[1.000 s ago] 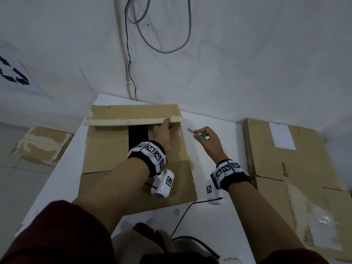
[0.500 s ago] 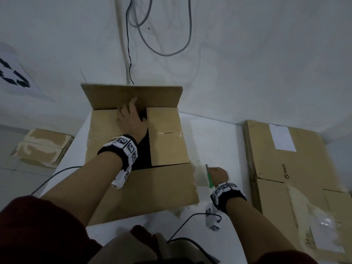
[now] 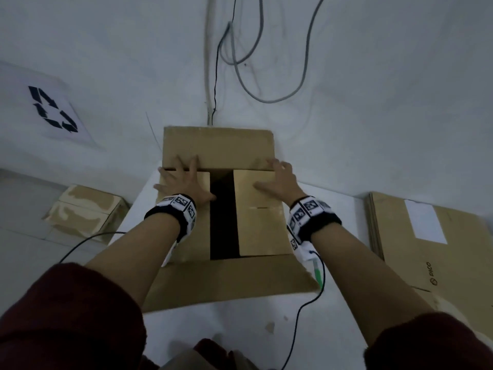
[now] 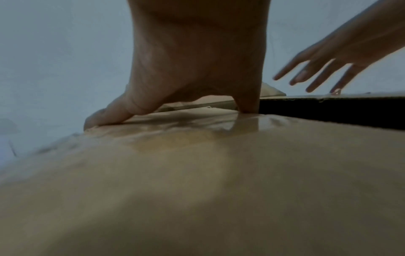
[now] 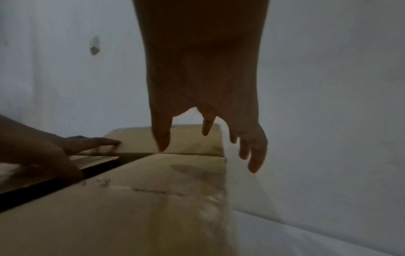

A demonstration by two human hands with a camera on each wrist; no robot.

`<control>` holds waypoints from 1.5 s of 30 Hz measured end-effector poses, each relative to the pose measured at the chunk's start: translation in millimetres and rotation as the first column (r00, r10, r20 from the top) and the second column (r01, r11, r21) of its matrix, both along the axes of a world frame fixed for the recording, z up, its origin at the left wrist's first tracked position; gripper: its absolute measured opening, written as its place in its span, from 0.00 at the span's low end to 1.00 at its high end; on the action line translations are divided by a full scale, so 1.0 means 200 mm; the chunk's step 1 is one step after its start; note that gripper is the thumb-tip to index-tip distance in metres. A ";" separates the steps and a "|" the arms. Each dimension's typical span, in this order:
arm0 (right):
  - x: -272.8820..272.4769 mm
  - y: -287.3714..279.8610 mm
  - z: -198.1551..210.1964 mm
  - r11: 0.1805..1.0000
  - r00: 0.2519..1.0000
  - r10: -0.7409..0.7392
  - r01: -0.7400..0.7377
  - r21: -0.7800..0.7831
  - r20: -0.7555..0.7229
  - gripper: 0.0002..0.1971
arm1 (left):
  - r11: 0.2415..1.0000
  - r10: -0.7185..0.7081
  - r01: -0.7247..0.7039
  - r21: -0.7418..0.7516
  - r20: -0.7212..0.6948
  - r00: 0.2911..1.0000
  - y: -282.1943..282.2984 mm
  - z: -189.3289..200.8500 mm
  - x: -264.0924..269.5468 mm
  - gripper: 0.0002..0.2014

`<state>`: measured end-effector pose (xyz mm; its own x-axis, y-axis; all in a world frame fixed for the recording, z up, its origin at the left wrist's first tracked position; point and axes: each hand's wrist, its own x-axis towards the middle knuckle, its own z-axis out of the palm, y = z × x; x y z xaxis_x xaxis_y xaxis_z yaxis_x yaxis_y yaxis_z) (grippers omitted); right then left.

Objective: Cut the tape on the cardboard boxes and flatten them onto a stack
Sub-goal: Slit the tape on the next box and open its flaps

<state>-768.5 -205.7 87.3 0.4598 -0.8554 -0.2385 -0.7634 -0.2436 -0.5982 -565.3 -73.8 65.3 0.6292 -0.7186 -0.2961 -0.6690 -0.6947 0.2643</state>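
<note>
A brown cardboard box (image 3: 256, 225) stands on the white table (image 3: 240, 324) with its far and near flaps folded out and a dark gap between the two inner flaps. My left hand (image 3: 184, 180) lies flat with spread fingers on the left inner flap (image 4: 197, 173). My right hand (image 3: 280, 180) hovers with straight fingers over the far end of the right inner flap (image 5: 153, 199), its outer fingers past the box's right edge. A green-handled cutter (image 3: 317, 272) lies on the table by the box's near right corner, partly hidden under my right wrist.
A stack of flattened boxes (image 3: 437, 252) lies to the right of the table. A taped box (image 3: 85, 209) sits on the floor at the left. A white wall with hanging cables (image 3: 240, 62) rises right behind the box. Black cords (image 3: 306, 308) cross the table's near part.
My right hand left the green cutter on the table and moved up over the right inner flap. My left hand has settled flat on the left inner flap. The far flap stands open.
</note>
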 end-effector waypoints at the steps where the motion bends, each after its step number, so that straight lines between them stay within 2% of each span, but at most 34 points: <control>1: 0.06 0.00 0.00 0.999 0.997 0.036 -0.034 0.024 -0.075 0.48 | 1.000 -0.006 0.006 0.012 0.001 1.000 0.00 0.00 0.00 0.60; 3: 0.14 0.00 -0.04 0.996 0.981 0.077 -0.070 0.046 -0.177 0.59 | 0.999 -0.019 0.018 0.032 0.006 1.000 -0.01 0.01 0.02 0.58; 6: 0.20 0.03 -0.10 0.998 0.956 0.049 -0.038 0.047 -0.288 0.72 | 0.998 -0.018 0.017 0.052 0.012 1.000 -0.01 0.02 0.04 0.54; 8: 0.22 0.06 -0.10 0.999 0.938 0.038 -0.028 0.032 -0.345 0.76 | 0.998 -0.025 0.023 0.056 0.022 0.999 -0.01 0.02 0.04 0.53; 9: 0.22 0.08 -0.09 0.999 0.931 0.045 -0.039 0.023 -0.362 0.74 | 0.998 -0.031 0.030 0.058 0.015 0.999 -0.01 0.03 0.04 0.53; 11: 0.21 0.08 -0.09 0.998 0.931 0.064 -0.064 0.010 -0.360 0.68 | 0.998 -0.046 0.047 0.052 -0.020 0.999 -0.01 0.03 0.05 0.52; 13: 0.17 0.07 -0.07 0.996 0.958 0.077 -0.065 0.053 -0.277 0.61 | 0.999 -0.050 0.051 0.005 -0.078 0.996 0.01 0.05 0.06 0.50; 15: 0.09 0.07 -0.02 0.987 0.993 0.076 -0.061 0.146 -0.095 0.60 | 0.997 -0.064 0.053 -0.062 -0.193 0.979 0.05 0.08 0.08 0.49; 17: 0.00 0.07 0.03 0.970 0.994 0.021 -0.047 0.240 0.107 0.56 | 0.989 -0.086 0.040 -0.145 -0.323 0.943 0.10 0.12 0.10 0.50; 20: -0.16 0.09 0.08 0.900 0.931 -0.172 0.015 0.436 0.322 0.35 | 0.942 -0.088 -0.118 -0.314 -0.570 0.817 0.19 0.21 0.13 0.47; 22: -0.29 0.09 0.13 0.877 0.857 -0.278 0.041 0.479 0.434 0.21 | 0.904 -0.083 -0.216 -0.368 -0.649 0.757 0.25 0.28 0.14 0.35; 23: -0.36 0.09 0.16 0.881 0.839 -0.308 0.072 0.468 0.449 0.18 | 0.898 -0.065 -0.239 -0.369 -0.649 0.758 0.29 0.32 0.15 0.29; 25: -0.52 0.09 0.20 0.902 0.854 -0.315 0.134 0.410 0.414 0.18 | 0.891 -0.033 -0.234 -0.389 -0.569 0.822 0.36 0.40 0.19 0.22; 27: -0.66 0.09 0.21 0.929 0.897 -0.263 0.136 0.343 0.356 0.20 | 0.913 -0.014 -0.135 -0.385 -0.360 0.933 0.44 0.45 0.25 0.18; 29: -0.77 0.13 0.20 0.946 0.911 -0.258 0.170 0.277 0.323 0.23 | 0.949 0.004 -0.057 -0.309 -0.170 0.985 0.53 0.45 0.30 0.23; 31: -0.86 0.18 0.15 0.955 0.915 -0.275 0.225 0.191 0.294 0.31 | 0.973 0.042 -0.059 -0.223 -0.079 0.996 0.63 0.41 0.31 0.34; 33: -0.90 0.26 0.08 0.959 0.923 -0.279 0.255 0.123 0.263 0.37 | 0.982 0.059 -0.045 -0.183 0.074 0.995 0.71 0.33 0.28 0.38; 35: -0.89 0.34 -0.02 0.954 0.936 -0.297 0.299 0.020 0.189 0.37 | 0.990 0.042 -0.004 -0.142 0.261 0.964 0.77 0.22 0.23 0.34; 37: -0.85 0.44 -0.09 0.924 0.936 -0.346 0.352 -0.152 0.064 0.33 | 0.995 -0.028 0.061 -0.077 0.374 0.927 0.80 0.12 0.18 0.29; 39: -0.79 0.55 -0.13 0.904 0.958 -0.287 0.276 -0.328 0.013 0.26 | 0.994 -0.078 0.097 -0.041 0.328 0.942 0.81 0.04 0.09 0.32; 41: -0.73 0.64 -0.17 0.920 0.985 -0.173 0.159 -0.359 -0.009 0.26 | 0.996 -0.071 0.080 -0.030 0.235 0.969 0.82 -0.02 -0.01 0.43; 43: -0.69 0.72 -0.23 0.958 0.992 -0.125 0.120 -0.260 -0.006 0.32 | 0.999 -0.039 0.043 -0.029 0.121 0.992 0.82 -0.07 -0.08 0.47; 45: -0.68 0.75 -0.30 0.991 0.991 -0.098 0.106 -0.083 0.094 0.35 | 0.992 -0.004 0.001 -0.123 -0.023 1.000 0.84 -0.13 -0.09 0.44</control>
